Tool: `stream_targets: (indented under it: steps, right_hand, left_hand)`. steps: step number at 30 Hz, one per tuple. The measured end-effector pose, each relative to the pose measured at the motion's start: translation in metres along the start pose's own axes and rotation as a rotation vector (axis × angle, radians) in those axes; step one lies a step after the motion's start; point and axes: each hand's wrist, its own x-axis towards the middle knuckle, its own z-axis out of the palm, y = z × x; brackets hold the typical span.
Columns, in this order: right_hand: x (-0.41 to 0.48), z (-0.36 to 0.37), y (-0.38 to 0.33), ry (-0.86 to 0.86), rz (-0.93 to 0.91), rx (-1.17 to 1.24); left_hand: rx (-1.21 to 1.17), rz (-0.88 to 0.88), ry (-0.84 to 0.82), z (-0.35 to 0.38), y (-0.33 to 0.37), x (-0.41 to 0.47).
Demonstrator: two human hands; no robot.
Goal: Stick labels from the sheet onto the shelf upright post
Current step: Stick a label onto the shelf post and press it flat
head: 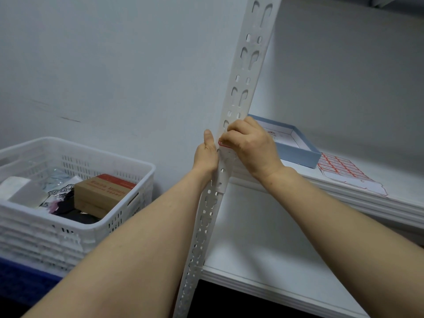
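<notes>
There, the right hand (250,145) pinched a red-edged label (223,143) against the post (243,72) with curled fingers. The left hand (206,154) gripped the post's left edge, thumb straight up, its other fingers hidden behind. The sheet (344,172) lay near the shelf's (380,160) front edge.

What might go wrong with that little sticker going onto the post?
1. The post is full of slots and holes; the label could land over one and wrinkle or hold poorly.
2. The right hand hides most of the label, so it may go on crooked.
3. The label sheet lies near the front edge of the shelf, close to the right forearm; a brush might knock it off.
</notes>
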Motion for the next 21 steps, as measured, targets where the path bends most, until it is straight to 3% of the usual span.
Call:
stream_targets:
  steps: [21]
  right_hand:
    - [0.0001, -0.0001, 0.0002, -0.024, -0.012, 0.017]
  left_hand:
    - [-0.006, -0.011, 0.008, 0.0010, -0.0001, 0.0018]
